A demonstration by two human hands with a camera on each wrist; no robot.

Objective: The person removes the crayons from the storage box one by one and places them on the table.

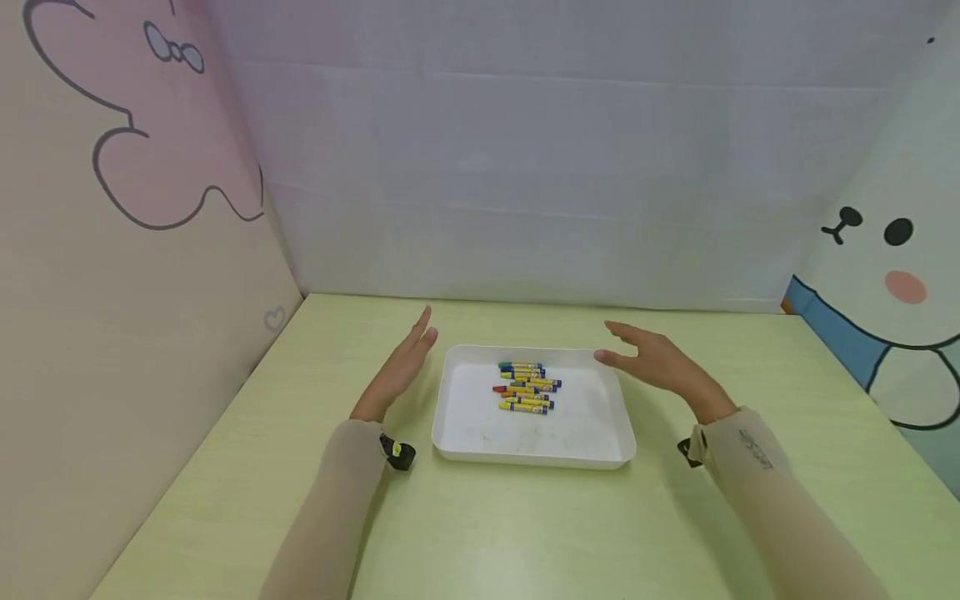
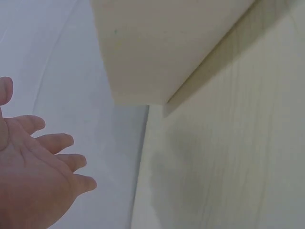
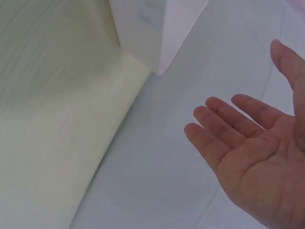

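Observation:
In the head view a white tray (image 1: 480,437) lies on the table, with several crayons (image 1: 527,387) in a loose stack near its middle. Most crayon wrappers are yellow with blue ends; tips of red, orange, yellow, green and blue show. My left hand (image 1: 397,371) is held beside the tray's left edge, fingers extended and palm turned inward. My right hand (image 1: 660,362) is held off the tray's right edge, thumb apart from the extended fingers. Both wrist views show the left palm (image 2: 33,167) and right palm (image 3: 267,167) holding nothing, apart from the tray wall.
The pale wooden table (image 1: 495,533) runs back to a white cloth wall (image 1: 525,183). Side panels with cartoon drawings stand at left (image 1: 165,275) and right (image 1: 885,317). Each wrist carries a black strap device, the left one (image 1: 399,454) near the tray's front left corner.

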